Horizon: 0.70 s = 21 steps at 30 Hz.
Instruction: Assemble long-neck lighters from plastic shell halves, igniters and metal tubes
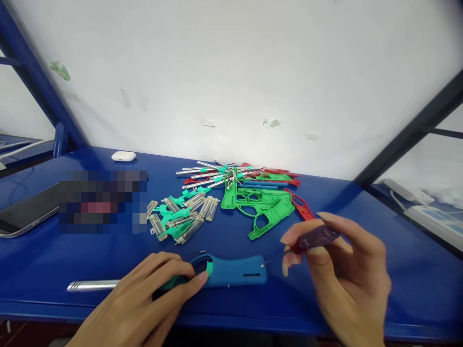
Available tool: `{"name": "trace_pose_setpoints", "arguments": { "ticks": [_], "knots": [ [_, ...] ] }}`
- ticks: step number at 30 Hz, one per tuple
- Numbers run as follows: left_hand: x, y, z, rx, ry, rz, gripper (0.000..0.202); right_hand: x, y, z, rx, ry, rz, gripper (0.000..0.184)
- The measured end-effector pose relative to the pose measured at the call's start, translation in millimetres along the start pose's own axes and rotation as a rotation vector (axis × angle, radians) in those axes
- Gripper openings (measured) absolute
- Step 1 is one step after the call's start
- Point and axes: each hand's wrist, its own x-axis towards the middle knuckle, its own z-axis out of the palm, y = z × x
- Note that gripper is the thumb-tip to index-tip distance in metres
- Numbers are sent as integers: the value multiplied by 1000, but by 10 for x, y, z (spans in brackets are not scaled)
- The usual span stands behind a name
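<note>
A blue long-necked lighter [235,271] lies flat near the table's front edge, its metal tube [92,286] pointing left. My left hand [155,284] is closed over the lighter's middle, thumb beside the green trigger [209,268], and hides part of the body. In my right hand [350,270], pinched between thumb and fingers, is a screwdriver [316,238] with a clear purple-red handle. Its thin shaft slants left toward the lighter's butt end, close to a small spot there; whether the tip touches, I cannot tell. A tiny metal piece [203,251] lies just behind the lighter.
Behind the lighter are clear fuel tanks [190,230] mixed with teal parts, green handle shells [273,217], red shells [303,206] and a heap of metal tubes [197,183]. A white earbud case [123,156] and a phone [31,209] lie left. A white wall [231,72] stands behind.
</note>
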Motion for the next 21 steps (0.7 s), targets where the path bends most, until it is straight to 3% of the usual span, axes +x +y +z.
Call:
{"name": "trace_pose_setpoints", "arguments": {
  "ticks": [13,21],
  "knots": [
    [11,18,-16,-54,-50,-21,56,-18,-3,-4,-18,-62,2,37],
    [32,30,-40,-73,-44,-21,53,-27,-14,-17,-5,-21,3,38]
  ]
}}
